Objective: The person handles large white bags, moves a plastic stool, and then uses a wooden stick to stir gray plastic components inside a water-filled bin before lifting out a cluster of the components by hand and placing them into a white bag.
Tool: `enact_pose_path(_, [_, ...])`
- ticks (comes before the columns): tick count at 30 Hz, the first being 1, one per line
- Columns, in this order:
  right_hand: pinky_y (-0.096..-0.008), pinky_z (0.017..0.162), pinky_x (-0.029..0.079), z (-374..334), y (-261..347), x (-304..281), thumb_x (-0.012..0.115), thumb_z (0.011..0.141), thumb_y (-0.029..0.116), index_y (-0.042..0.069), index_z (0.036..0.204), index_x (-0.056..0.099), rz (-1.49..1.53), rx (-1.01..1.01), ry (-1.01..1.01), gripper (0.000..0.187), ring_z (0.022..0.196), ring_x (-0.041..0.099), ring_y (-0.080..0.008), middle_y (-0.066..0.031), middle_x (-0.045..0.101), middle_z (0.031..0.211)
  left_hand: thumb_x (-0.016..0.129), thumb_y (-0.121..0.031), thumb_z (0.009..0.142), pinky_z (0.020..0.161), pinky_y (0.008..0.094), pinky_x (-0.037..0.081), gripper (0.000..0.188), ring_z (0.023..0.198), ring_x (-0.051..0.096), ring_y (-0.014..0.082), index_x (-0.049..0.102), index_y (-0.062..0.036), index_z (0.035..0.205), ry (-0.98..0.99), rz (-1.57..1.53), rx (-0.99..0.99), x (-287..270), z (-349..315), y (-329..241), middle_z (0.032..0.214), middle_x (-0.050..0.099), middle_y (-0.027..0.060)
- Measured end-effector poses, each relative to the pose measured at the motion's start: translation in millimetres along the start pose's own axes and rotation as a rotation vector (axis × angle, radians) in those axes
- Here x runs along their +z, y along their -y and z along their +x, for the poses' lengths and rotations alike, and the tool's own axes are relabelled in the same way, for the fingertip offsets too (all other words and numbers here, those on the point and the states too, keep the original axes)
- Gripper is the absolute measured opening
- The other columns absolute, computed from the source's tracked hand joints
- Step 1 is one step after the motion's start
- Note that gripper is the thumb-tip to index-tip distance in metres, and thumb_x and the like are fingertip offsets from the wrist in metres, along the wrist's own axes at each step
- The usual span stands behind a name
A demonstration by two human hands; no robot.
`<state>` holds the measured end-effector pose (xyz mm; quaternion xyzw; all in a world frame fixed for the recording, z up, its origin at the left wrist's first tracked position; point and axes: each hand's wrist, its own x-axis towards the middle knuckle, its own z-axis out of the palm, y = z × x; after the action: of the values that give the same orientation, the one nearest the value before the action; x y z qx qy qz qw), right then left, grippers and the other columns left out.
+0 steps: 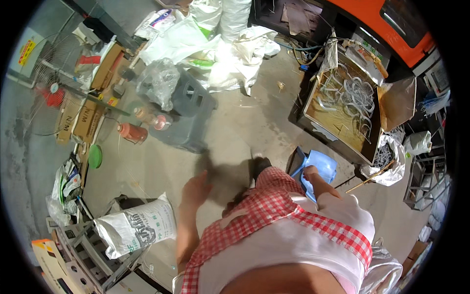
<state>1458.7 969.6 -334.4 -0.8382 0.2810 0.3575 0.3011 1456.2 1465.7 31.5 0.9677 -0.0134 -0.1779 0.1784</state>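
My right hand (310, 172) is closed on the upper edge of a blue plastic dustpan (321, 165), low beside my right leg. A dark flat piece (295, 160) shows along the dustpan's left side. My left hand (197, 189) hangs over the floor to the left of my legs, slightly blurred, with its fingers loosely apart and nothing visible in them. The nearest thing to it is a printed white sack (138, 226), lying lower left.
A metal-rimmed box (333, 137) of curled pale strips stands at right, beside a white bag (397, 166) of scraps. Far left of centre are a grey plastic bin (188, 134), a red-brown bottle (132, 132) and a wire fan (54, 93). White sacks (220, 59) lie at the back.
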Motion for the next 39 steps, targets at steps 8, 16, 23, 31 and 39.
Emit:
enact_pose_path(8, [-0.0311,0.054,0.048,32.7,236.7,-37.8,0.054,0.076,0.029,0.000,0.081,0.063,-0.032,-0.365,0.098,0.031,0.057,0.061,-0.0200,-0.0120,0.063,0.067,0.059,-0.031,0.078,0.087,0.0384,0.041,0.050,0.105,0.052,0.0319,0.049,-0.0076,0.121,0.115,-0.136,-0.232,-3.9,77.3,42.4,0.114,0.055,0.0167])
enact_pose_path(16, [-0.0309,0.057,0.046,130.0,435.6,-85.2,0.053,0.079,0.023,-0.001,0.091,0.061,0.265,-0.409,-0.098,0.028,0.063,0.059,-0.0189,-0.0122,0.063,0.081,0.060,-0.026,0.078,0.091,0.0382,0.039,0.050,0.109,0.049,0.0337,0.049,-0.0024,0.120,0.061,-0.349,-0.230,-54.7,186.5,54.1,0.117,0.053,0.0192])
enact_pose_path(23, [-0.0314,0.059,0.048,127.8,478.9,-76.6,0.055,0.076,0.022,-0.002,0.098,0.061,0.109,-0.310,0.113,0.033,0.066,0.062,-0.0193,-0.0138,0.063,0.077,0.059,-0.026,0.080,0.088,0.0381,0.041,0.045,0.104,0.052,0.0323,0.051,-0.0022,0.118,0.013,-0.099,0.029,-92.9,302.3,76.5,0.112,0.056,0.0169])
enact_pose_path(31, [-0.0377,0.080,0.046,211.8,491.8,-131.7,0.053,0.073,0.030,0.008,0.090,0.067,0.135,-0.129,-0.126,0.030,0.088,0.061,-0.0307,-0.0164,0.064,0.093,0.058,-0.023,0.080,0.088,0.0386,0.040,0.046,0.106,0.050,0.0347,0.048,-0.0041,0.120,0.196,-0.252,-0.045,-131.6,410.2,40.9,0.114,0.054,0.0196])
enact_pose_path(39, [-0.0394,0.084,0.044,374.5,590.2,-194.9,0.052,0.076,0.029,0.007,0.098,0.063,-0.096,-0.284,0.001,0.033,0.095,0.058,-0.0324,-0.0191,0.061,0.099,0.064,-0.022,0.078,0.081,0.0373,0.046,0.051,0.097,0.057,0.0316,0.046,0.0008,0.120,0.295,-0.206,-0.208,-98.4,505.9,0.6,0.108,0.058,0.0191])
